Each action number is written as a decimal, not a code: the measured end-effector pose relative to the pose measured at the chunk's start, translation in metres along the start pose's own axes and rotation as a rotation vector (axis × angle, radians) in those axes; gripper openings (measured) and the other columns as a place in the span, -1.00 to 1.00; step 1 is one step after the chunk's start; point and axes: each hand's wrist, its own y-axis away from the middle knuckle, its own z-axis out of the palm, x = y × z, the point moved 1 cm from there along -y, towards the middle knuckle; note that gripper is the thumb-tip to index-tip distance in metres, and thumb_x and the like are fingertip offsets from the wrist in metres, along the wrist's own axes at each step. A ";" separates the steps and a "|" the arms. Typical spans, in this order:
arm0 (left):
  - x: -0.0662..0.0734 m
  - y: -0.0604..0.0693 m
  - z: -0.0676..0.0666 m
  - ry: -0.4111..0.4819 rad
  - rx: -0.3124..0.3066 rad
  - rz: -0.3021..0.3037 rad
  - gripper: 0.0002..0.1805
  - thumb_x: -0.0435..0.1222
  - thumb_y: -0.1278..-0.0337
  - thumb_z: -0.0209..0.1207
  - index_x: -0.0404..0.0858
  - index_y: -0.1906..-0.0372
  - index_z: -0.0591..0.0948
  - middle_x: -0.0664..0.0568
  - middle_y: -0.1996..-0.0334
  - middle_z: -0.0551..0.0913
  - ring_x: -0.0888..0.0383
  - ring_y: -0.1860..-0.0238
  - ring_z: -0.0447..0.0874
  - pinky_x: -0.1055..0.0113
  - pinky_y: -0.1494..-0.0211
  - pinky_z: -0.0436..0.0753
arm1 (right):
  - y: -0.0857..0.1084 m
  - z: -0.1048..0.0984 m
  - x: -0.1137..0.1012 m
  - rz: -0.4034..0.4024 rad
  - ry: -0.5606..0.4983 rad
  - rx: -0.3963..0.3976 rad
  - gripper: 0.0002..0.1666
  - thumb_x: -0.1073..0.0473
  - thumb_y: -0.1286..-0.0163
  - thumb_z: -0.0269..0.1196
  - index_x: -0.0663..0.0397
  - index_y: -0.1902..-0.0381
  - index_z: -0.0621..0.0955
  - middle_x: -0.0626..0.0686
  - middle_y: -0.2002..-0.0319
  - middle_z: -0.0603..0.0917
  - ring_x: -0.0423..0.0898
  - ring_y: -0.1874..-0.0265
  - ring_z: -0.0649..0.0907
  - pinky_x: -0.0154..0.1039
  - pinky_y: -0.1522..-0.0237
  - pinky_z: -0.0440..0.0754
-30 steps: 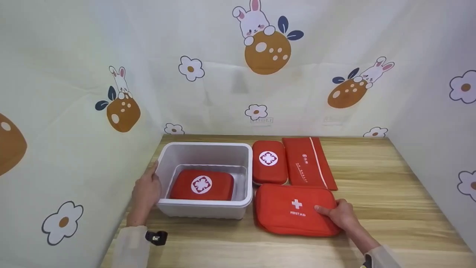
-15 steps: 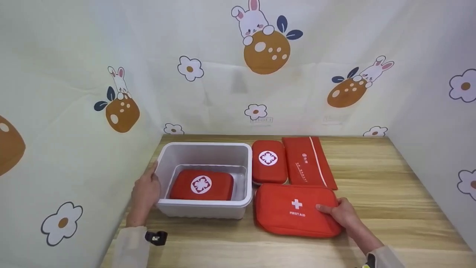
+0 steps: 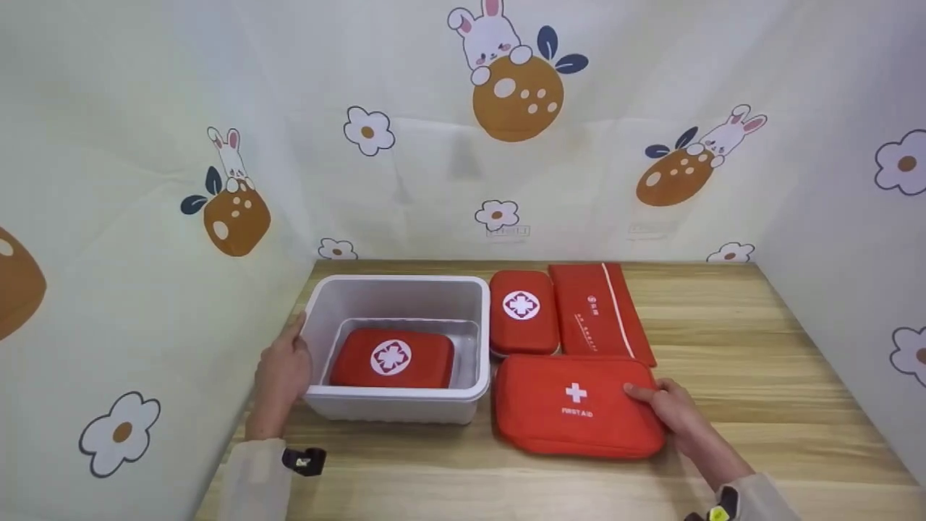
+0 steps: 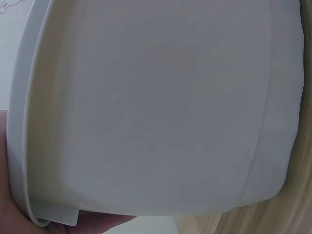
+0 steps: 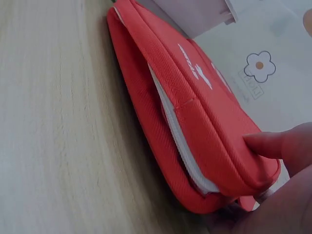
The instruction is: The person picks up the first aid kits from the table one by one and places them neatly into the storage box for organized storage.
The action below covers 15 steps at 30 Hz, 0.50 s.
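Note:
A light grey plastic bin [image 3: 398, 407] stands on the table's left part, with a red hard case [image 3: 427, 358] bearing a white cross emblem inside it. My left hand [image 3: 282, 367] grips the bin at its left side; in the left wrist view, fingers [image 4: 100, 223] show past the bin's lip. To the right of the bin lies a red soft first-aid bag [image 3: 542, 409] with a white cross and lettering. My right hand [image 3: 676, 409] pinches its right end, thumb on top and the other fingers mostly hidden beneath. The right wrist view shows the bag's white zipper [image 5: 183, 146].
Behind the first-aid bag lie a second red hard case [image 3: 524, 329], close against the bin, and a flat red pouch [image 3: 597, 311] with a white stripe. Printed cloth walls [image 3: 434, 181] enclose the wooden table [image 3: 738, 347] at the back and sides.
My right thumb has slid a little to the right across the top of the first-aid bag. The left hand, the bin and the other red items stay in place.

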 end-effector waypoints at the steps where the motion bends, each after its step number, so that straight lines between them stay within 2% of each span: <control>1: 0.000 0.000 0.000 0.000 -0.001 -0.002 -0.41 -0.30 -0.50 -0.38 -0.22 -0.56 0.19 -0.38 -0.45 0.26 -0.40 -0.36 0.38 -0.30 -0.30 0.42 | 0.000 -0.001 0.001 0.004 -0.015 -0.001 -0.50 0.05 -0.38 0.28 0.29 0.02 0.34 -0.01 0.34 0.63 -0.20 0.37 0.63 -0.29 0.31 0.63; 8: 0.000 0.000 -0.001 0.004 -0.021 -0.024 -0.42 -0.29 -0.52 -0.37 -0.18 -0.57 0.17 -0.37 -0.46 0.24 -0.38 -0.40 0.34 -0.31 -0.34 0.39 | -0.004 -0.006 0.008 -0.002 -0.090 0.023 -0.77 0.11 -0.40 0.28 0.13 0.28 0.49 -0.12 0.51 0.57 -0.24 0.46 0.58 -0.33 0.37 0.57; 15: 0.000 0.000 0.000 0.002 -0.010 -0.017 -0.41 -0.29 -0.51 -0.37 -0.20 -0.56 0.18 -0.37 -0.46 0.25 -0.39 -0.39 0.35 -0.31 -0.32 0.40 | -0.005 -0.009 0.013 -0.003 -0.107 0.026 -0.79 0.15 -0.42 0.24 0.05 0.43 0.53 -0.13 0.58 0.54 -0.25 0.52 0.54 -0.35 0.42 0.53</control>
